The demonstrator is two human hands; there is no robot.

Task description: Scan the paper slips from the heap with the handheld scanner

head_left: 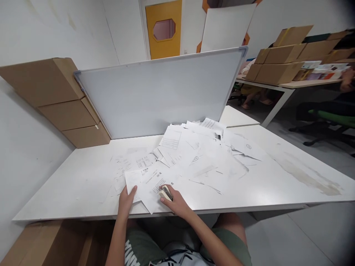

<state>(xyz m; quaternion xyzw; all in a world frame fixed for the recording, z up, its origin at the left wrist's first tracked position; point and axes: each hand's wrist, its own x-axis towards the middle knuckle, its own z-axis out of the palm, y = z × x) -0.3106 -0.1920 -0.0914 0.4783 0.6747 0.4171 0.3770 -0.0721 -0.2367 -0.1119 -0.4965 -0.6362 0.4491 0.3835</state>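
Near the front edge of the white table, my left hand (127, 199) grips several printed paper sheets (145, 190), with the thumb on top and the fingers hidden beneath. My right hand (176, 201) is closed around a small cream-coloured stapler (165, 193). The stapler lies close to the right side of the held sheets; whether it touches them I cannot tell. Just beyond my hands, a large loose heap of papers (191, 147) spreads across the table, some printed and some with their edges lifted.
A whiteboard (163, 98) stands upright along the back of the table (83, 184). Stacked cardboard boxes (59, 99) lean at the left wall. More boxes (280, 62) sit on another table at the right, with people partly visible nearby. A green chair (332, 118) stands there.
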